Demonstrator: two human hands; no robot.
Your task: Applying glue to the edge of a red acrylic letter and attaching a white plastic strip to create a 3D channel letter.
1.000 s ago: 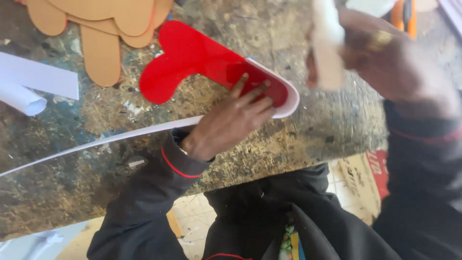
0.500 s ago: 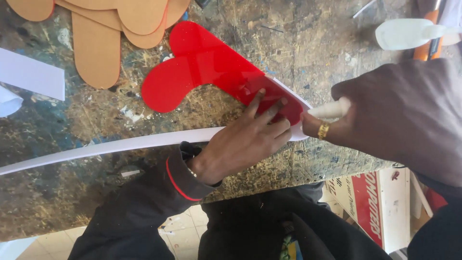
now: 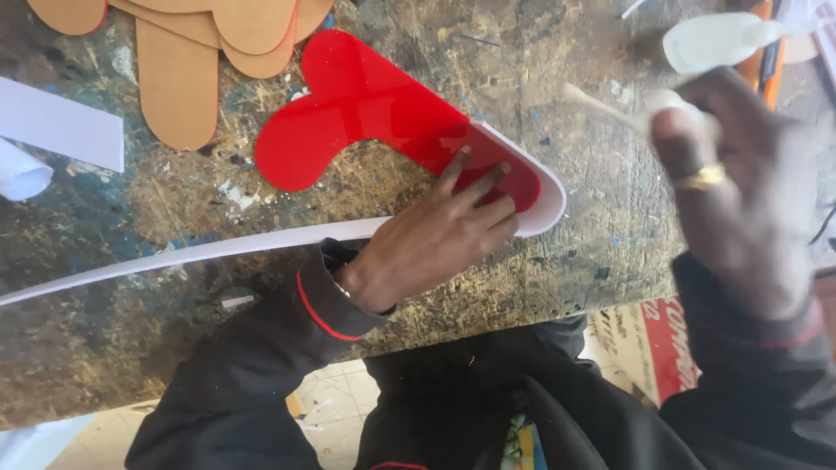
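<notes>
The left hand (image 3: 440, 239) lay flat, fingers spread, clamped on nothing, and pressed down on the near end of the red shape (image 3: 374, 113), a glossy cut-out whose long axis ran from under the fingertips away and to the left of that hand, ending in a rounded lobe. A white strip (image 3: 174, 257) stood on edge against the shape: it curved around the rounded end just right of the left fingertips, then ran back past the wrist and far out to the left across the surface (image 3: 131, 348). The right hand (image 3: 740, 183) hovered above the surface, well to the right of the shape and apart from it; it was blurred, and appeared closed around a small whitish object, though the grip could not be told for certain. The left hand was therefore the nearer one, in contact with the shape. Tan cut-outs (image 3: 183, 78) lay beyond the shape, up and left of the left hand.
</notes>
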